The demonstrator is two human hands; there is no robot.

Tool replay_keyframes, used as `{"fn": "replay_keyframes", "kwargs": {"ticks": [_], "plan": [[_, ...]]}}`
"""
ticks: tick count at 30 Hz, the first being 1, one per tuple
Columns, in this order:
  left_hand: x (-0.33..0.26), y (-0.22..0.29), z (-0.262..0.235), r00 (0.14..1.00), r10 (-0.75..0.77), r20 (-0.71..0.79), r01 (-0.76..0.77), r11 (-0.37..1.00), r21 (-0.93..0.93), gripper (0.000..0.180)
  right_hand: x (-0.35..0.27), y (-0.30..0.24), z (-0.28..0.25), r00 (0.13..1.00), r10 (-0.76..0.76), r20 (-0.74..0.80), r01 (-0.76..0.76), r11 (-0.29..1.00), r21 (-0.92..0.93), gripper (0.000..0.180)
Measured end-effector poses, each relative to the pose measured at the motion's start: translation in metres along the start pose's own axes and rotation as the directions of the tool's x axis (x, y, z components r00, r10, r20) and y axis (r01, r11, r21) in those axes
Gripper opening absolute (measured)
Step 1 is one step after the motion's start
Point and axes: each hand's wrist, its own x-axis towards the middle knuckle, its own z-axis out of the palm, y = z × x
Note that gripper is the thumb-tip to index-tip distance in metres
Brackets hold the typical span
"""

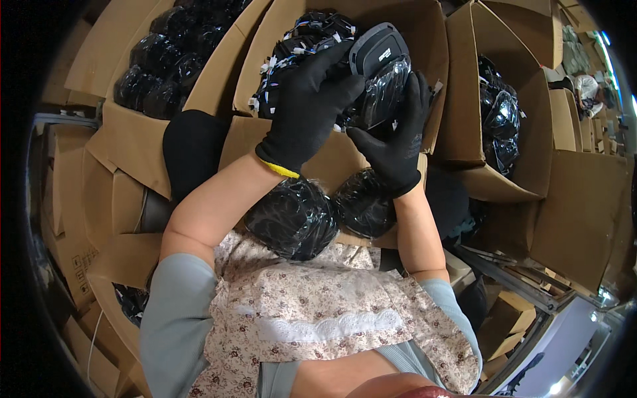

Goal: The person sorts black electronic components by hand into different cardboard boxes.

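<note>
Over the open carton in front of me is a black rounded plastic part (379,50) with a small white label. Its lower portion sits in a clear plastic bag (385,93). My left hand (310,99), in a black glove with a yellow cuff edge, grips the part from the left with thumb and fingers. From the right, my gloved right hand (397,136) curls round the bagged end, its thumb below. Part of each hand's fingertips is hidden. Black parts with white connectors (285,56) fill the left side of the carton (424,33).
Two plastic-wrapped black bundles (292,222) rest at my lap, under my forearms. A carton of wrapped black parts (156,56) stands at the left, another carton (517,66) at the right. A metal frame (511,278) lies low right. Another person (589,93) is far right.
</note>
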Motion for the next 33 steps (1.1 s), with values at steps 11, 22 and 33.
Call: {"fn": "replay_keyframes", "kwargs": {"ticks": [11,22,33], "plan": [[0.0,0.006,-0.009,0.992,-0.025,0.125,0.002,0.984,0.177,0.041,0.006,-0.002,-0.004,0.995,0.044,-0.091,-0.021,0.972,0.234,0.102],[-0.008,0.004,-0.002,0.979,0.141,0.149,-0.187,0.911,0.367,0.042,0.015,-0.002,-0.015,0.991,-0.01,-0.137,0.023,0.996,0.091,0.092],[-0.018,0.004,-0.004,0.953,0.262,0.151,-0.301,0.77,0.563,0.037,0.012,-0.027,-0.038,0.999,-0.023,-0.03,0.017,0.982,-0.186,0.084]]}}
